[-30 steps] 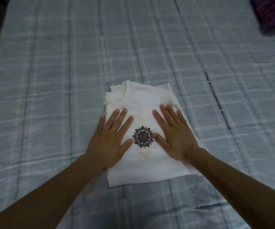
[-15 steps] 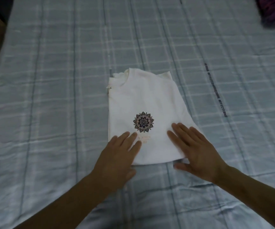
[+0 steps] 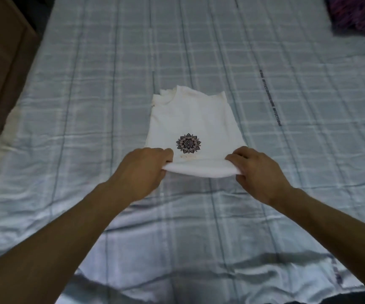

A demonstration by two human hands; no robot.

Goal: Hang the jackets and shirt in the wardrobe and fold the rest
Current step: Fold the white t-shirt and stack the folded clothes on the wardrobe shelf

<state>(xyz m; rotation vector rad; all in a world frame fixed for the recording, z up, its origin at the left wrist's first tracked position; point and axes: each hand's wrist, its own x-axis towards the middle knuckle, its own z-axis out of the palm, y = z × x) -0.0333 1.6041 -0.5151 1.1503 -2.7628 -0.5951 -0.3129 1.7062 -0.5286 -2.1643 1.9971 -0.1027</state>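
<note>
Left hand (image 3: 143,170) and right hand (image 3: 258,172) pinch the white T-shirt's (image 3: 192,119) near edge, seemingly lifted off the bedsheet (image 3: 89,106).

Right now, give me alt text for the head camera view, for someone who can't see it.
Two bare hands, left hand and right hand, grip the near edge of a folded white T-shirt and lift it off a pale blue plaid bedsheet. A dark mandala print shows on the shirt.
</note>
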